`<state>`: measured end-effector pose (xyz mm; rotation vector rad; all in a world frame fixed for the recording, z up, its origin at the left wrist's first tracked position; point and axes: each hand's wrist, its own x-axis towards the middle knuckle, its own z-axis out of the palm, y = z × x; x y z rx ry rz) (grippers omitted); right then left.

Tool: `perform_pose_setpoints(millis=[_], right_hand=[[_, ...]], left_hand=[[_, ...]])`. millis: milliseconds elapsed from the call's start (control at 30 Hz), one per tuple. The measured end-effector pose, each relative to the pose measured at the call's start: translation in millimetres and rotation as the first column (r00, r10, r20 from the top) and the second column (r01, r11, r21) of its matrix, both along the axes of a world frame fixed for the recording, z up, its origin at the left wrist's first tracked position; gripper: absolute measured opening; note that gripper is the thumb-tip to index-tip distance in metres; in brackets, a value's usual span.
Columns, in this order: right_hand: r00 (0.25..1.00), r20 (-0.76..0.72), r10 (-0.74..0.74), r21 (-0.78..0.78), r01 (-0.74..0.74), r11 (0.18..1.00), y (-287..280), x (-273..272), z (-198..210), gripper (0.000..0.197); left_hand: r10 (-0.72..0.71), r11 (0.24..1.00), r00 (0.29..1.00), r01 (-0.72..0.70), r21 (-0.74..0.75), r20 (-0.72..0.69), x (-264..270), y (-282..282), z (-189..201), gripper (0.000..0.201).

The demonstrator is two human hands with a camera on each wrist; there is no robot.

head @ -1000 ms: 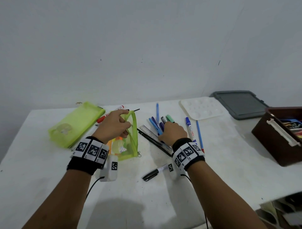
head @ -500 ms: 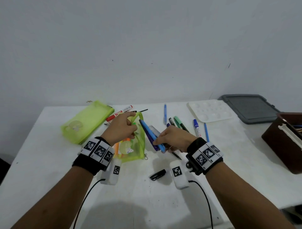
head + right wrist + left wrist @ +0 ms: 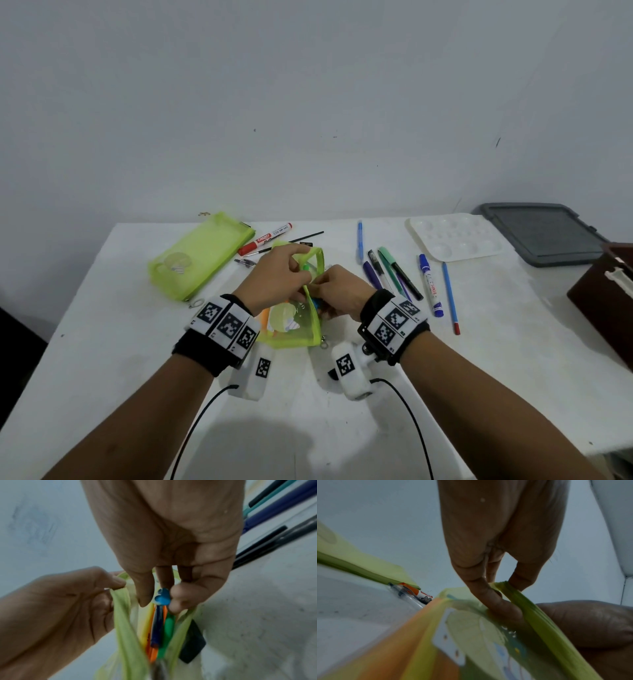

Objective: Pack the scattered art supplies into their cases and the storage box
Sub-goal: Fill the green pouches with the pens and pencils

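A green mesh pencil case (image 3: 297, 325) stands open mid-table. My left hand (image 3: 274, 278) pinches its upper rim (image 3: 503, 586) between thumb and finger and holds the mouth apart. My right hand (image 3: 334, 291) grips blue pens (image 3: 162, 597) by their top ends, with their lower parts down inside the pencil case (image 3: 125, 622) beside orange and green pens. A second green pencil case (image 3: 200, 253) lies flat at the back left. Loose pens and markers (image 3: 394, 274) lie right of my hands, and a red marker (image 3: 265, 238) lies behind.
A white paint palette (image 3: 455, 240) and a grey lid (image 3: 537, 233) lie at the back right. A brown storage box (image 3: 606, 298) stands at the right table edge. A black object (image 3: 192, 643) lies on the table right of the open case.
My right hand lifted the blue pens off the table, carried them left and lowered them into the open case. My left hand kept hold of the case's rim.
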<state>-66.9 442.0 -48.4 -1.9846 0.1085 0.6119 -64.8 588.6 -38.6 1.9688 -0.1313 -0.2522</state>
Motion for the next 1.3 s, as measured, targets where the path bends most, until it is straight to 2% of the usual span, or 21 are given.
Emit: perform_pose_setpoints(millis=[133,300,533,600,667,767,933,1067,1133,1200,1300], right_hand=[[1.0,0.021,-0.013,0.079,0.011,0.997,2,-4,-4,0.021],[0.998,0.057,-0.02,0.041,0.018,0.999,-4,-7,-9,0.015],[0.998,0.044,0.043,0.087,-0.047,0.995,-29,-13,2,0.012],[0.997,0.073,-0.03,0.029,0.028,0.999,-50,-7,10,0.011],[0.982,0.139,-0.125,-0.102,0.14,0.985,-75,3,13,0.012],[0.956,0.234,-0.175,-0.344,0.25,0.905,-103,18,11,0.009],[0.99,0.142,0.0,-0.621,0.089,0.779,-100,21,0,0.03],[0.981,0.176,0.08,-0.702,0.068,0.709,-89,19,1,0.024],[0.987,0.147,0.071,-0.684,0.049,0.728,-86,18,4,0.021],[0.993,0.116,0.035,-0.623,0.045,0.781,-88,19,5,0.018],[0.992,0.118,-0.046,-0.417,0.092,0.904,-90,18,11,0.024]], left_hand=[[-0.007,1.0,1.0,0.007,0.017,0.002,1,-1,2,0.05],[-0.008,0.999,1.0,0.008,0.035,-0.002,0,-6,0,0.048],[-0.018,0.999,1.0,0.019,0.031,-0.02,2,-6,-8,0.048],[-0.026,0.999,0.999,0.027,0.027,-0.038,1,-6,-10,0.048],[-0.032,0.999,0.998,0.033,0.021,-0.049,0,-5,-11,0.049],[-0.03,0.999,0.998,0.031,0.02,-0.049,0,-6,-11,0.049],[-0.026,0.999,0.999,0.027,0.024,-0.043,0,-6,-12,0.051],[-0.028,0.999,0.999,0.029,0.02,-0.041,0,-8,-12,0.051],[-0.026,0.999,0.999,0.026,0.023,-0.042,-1,-8,-11,0.05],[-0.02,0.999,0.999,0.021,0.029,-0.043,-2,-7,-9,0.05],[-0.017,0.999,0.999,0.019,0.038,-0.039,-3,-8,-5,0.049]])
